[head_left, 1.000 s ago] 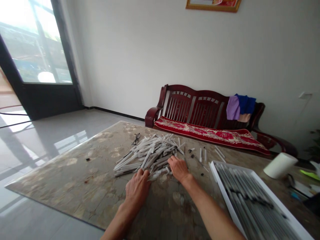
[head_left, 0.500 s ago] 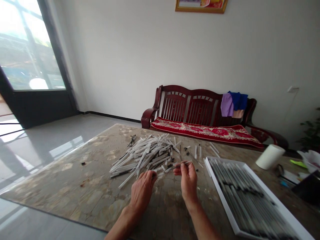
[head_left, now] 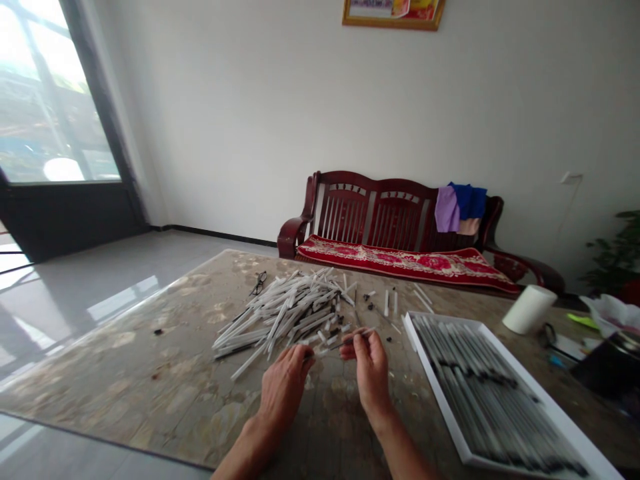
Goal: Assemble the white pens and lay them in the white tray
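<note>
My left hand [head_left: 286, 381] is closed in a pinch just in front of the pile, with a small dark piece showing at its fingertips. Held in the closed fingers of my right hand [head_left: 371, 370] is a thin pen-like stick [head_left: 353, 339], pointing left toward my left hand. Its exact kind is too small to tell. Beyond both hands lies a loose pile of white plastic tubes [head_left: 285, 307], with short clear and black pieces at its near right side. To the right, a white tray [head_left: 437, 393] holds rows of slender clear sticks with black parts.
Black-framed glasses [head_left: 259, 283] lie behind the pile on the patterned tabletop [head_left: 150, 353]. A white paper roll [head_left: 529, 309] stands beyond the tray, near a dark object [head_left: 607, 367]. Behind the table is a red wooden bench [head_left: 375, 213].
The view has shifted slightly, so most things appear a little further left. Both hands stay closed at about the same place, and the thin stick still shows in my right hand.
</note>
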Demonstrator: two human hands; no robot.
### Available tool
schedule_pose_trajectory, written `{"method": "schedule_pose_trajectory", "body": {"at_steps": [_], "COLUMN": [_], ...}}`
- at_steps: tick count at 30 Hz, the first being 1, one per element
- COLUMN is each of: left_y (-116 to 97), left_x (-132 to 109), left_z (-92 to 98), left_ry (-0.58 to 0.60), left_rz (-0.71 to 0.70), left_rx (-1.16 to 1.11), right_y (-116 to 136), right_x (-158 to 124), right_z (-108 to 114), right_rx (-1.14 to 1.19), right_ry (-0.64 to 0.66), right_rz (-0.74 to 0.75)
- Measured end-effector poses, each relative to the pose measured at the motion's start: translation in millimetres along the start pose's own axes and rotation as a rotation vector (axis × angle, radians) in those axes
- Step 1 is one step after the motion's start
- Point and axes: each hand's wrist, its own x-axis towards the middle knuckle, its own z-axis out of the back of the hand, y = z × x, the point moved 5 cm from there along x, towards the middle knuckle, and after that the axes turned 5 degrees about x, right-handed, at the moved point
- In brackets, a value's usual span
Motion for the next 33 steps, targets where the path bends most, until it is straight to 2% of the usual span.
{"method": "schedule_pose_trajectory", "body": {"at_steps": [8, 12, 16, 21, 23, 25, 29, 30, 33], "left_y": [3.8, -4.7, -15.5, -14.5, -10.4, -7.4, -17.0, -19.6, -23.0], "left_x": [-3.1, -1.8, 1.9, -0.8, -5.8, -10.5, -11.4, -9.2, 2.6], "left_z": [-3.6, -2.0, 0.5, 4.3, 1.2, -9.8, -50.4, -55.4, -58.0], "left_ry": [-0.061, -0.133, -0.144, -0.173, -0.204, -0.184, 0.142, 0.145, 0.036], "left_rz": [-0.029, -0.088, -0.182, -0.192, -0.115, 0.016, 0.322, 0.394, 0.507], "left_rx": [-0.059, -0.129, -0.104, -0.213, -0.373, -0.582, -1.100, -1.232, -1.507], "right_y": [7.7, 2.0, -10.9, -14.1, -10.4, -6.0, -4.2, -5.4, -12.6], "right_x": [-2.9, -8.1, -14.6, -10.4, -5.4, -1.4, -1.7, -3.8, -13.2], "right_z": [-1.6, -5.4, -9.8, -6.3, 0.8, 8.8, 13.5, 12.1, 6.5], "right_rx": [-0.094, -0.075, -0.071, -0.083, -0.103, -0.102, -0.002, 0.026, 0.060], "right_ry": [0.111, 0.155, 0.224, 0.240, 0.161, 0.069, 0.017, 0.028, 0.057], "right_rz": [0.063, -0.021, -0.107, -0.149, -0.127, -0.102, -0.130, -0.148, -0.198]}}
